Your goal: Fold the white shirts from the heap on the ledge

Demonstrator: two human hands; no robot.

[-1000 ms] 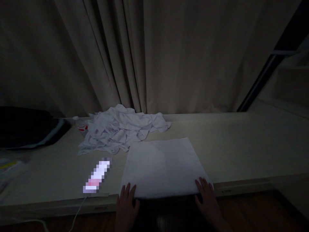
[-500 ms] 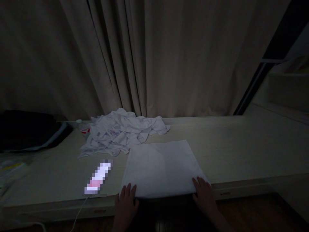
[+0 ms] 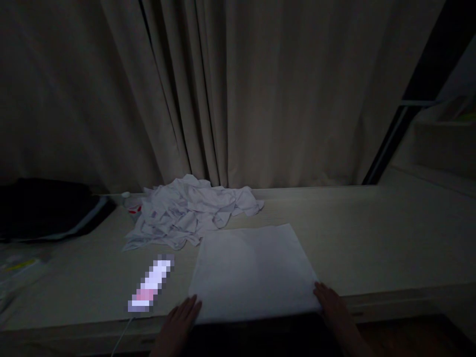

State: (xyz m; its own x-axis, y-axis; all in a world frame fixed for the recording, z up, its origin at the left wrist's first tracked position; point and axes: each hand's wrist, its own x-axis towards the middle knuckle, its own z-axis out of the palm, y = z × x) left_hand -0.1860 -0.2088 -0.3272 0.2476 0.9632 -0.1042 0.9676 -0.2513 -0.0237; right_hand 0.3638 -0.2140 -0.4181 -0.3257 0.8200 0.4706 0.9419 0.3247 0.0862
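The left hand [image 3: 181, 320] lies flat with fingers loose, its tips touching the near left corner of the folded cloth [image 3: 253, 270], and the right hand [image 3: 332, 308] rests the same way, grasping nothing, at the near right corner. The cloth lies flat at the near edge of the surface [image 3: 372, 238], a blurred-out object [image 3: 150, 284] with a cable just to its left. A crumpled pile [image 3: 189, 210] sits farther back before the curtain [image 3: 238, 89], and a dark bundle [image 3: 44, 208] lies far left.

Dim, so probably a home bedroom: long curtains [image 3: 230, 94], crumpled laundry [image 3: 189, 210], a charging phone [image 3: 150, 286] on a low ledge [image 3: 372, 233].
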